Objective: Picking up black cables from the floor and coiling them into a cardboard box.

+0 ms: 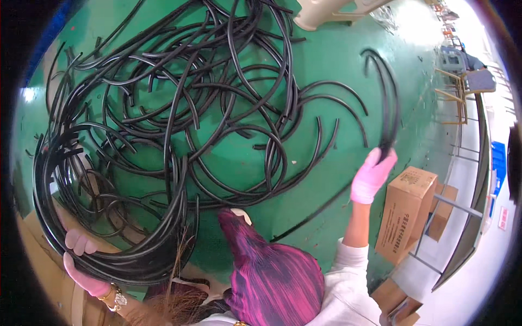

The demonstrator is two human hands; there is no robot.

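In a pink glove, my left hand (82,266) is closed around a thick bundle of curved black hoses (136,265) at the lower left. The bundle loops upward beside the pile. My right hand (372,176), also gloved in pink, reaches out to the right and grips black hose pieces (396,92). These bend over at the top, and one more length trails from near this hand toward my leg. A large tangled pile of black hoses (239,89) covers the floor ahead and to the left, with several cut ends showing.
The floor (331,54) is green. A cardboard box (399,217) stands right of my right forearm, beside a metal-framed table (462,239). A beige plastic stool (326,13) is at the top, and a chair (467,87) at the far right. My patterned purple trouser leg (277,277) is bent below.
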